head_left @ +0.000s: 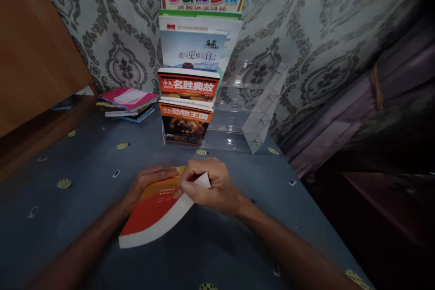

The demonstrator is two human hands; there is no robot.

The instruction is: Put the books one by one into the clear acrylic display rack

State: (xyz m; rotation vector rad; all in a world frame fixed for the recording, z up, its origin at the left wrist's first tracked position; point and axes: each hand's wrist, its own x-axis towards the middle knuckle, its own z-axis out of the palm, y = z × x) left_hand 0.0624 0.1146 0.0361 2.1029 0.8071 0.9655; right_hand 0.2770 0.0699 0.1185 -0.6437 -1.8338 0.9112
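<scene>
A book with a red and orange cover (149, 210) is held low over the blue tablecloth, its white page edges bowed in a curve towards me. My right hand (209, 186) grips its right edge, the thumb on the page side and the fingers curled round the corner. Along the far left side of the cover lies my left hand (147, 183), fingers stretched out together and resting against the book. The left thumb is hidden. Beyond the hands, a clear acrylic rack (254, 131) carries a column of upright books, with a lion-covered book (185, 122) in front.
A pile of books with a pink one on top (127, 97) lies left of the rack. A wooden cabinet (37, 63) borders the table's left side. The tablecloth (84, 208) ends at a diagonal right edge, near a purplish curtain (336, 131).
</scene>
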